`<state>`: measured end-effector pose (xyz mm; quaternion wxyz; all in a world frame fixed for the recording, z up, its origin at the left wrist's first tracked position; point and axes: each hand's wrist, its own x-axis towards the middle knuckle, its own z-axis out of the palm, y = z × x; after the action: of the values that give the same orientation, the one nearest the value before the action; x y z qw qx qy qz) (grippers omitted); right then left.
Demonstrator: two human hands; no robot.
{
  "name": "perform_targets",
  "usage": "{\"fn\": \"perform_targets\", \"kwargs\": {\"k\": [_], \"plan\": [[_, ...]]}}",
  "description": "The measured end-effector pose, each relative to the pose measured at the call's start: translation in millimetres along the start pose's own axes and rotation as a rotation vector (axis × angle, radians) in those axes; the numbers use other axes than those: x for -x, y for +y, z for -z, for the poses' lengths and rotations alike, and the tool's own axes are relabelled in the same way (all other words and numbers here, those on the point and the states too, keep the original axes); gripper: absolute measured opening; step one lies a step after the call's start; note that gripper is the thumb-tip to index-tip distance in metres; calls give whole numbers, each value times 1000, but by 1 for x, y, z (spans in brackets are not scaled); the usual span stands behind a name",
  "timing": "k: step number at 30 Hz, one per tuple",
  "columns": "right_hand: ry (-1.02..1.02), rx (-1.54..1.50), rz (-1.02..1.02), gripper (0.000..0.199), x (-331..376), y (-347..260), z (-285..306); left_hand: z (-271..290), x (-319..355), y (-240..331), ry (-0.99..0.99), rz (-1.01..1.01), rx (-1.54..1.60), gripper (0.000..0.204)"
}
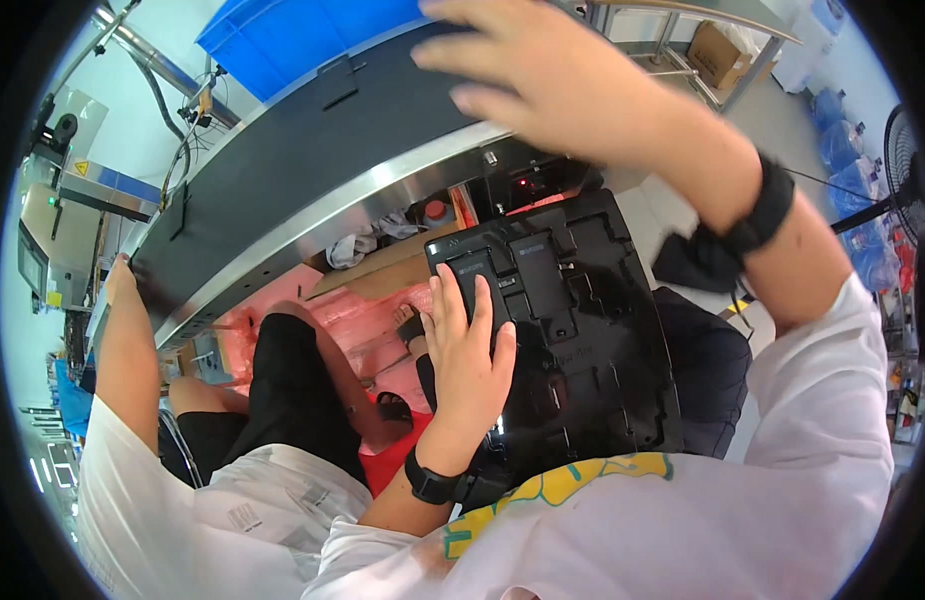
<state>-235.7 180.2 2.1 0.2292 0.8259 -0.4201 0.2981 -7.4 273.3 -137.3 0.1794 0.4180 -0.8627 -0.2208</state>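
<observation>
As the spread left hand (469,350) touches a tray (627,375) holding black blocks (544,290), the spread right hand (537,75) overlaps the surface edge (407,175) at 1 o'clock.

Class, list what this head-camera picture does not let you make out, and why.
All in the head view:
Blue plastic crate: upper part, cut off by the top edge.
Glossy black moulded tray: part of its left edge, hidden by the bare left hand.
Bare right hand: whether it touches the flat dark grey belt, unclear through blur.

Close downward fisheye head view
</observation>
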Motion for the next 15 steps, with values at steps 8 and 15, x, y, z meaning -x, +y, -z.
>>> {"fn": "perform_targets", "kwargs": {"k": [8,15], "plan": [[-522,55,-309,62,-42,62,-73,11,-6,0,-68,-63,-217,55],[-542,-96,-360,77,-62,114,-109,31,-11,5,-54,-80,-62,48]]}}
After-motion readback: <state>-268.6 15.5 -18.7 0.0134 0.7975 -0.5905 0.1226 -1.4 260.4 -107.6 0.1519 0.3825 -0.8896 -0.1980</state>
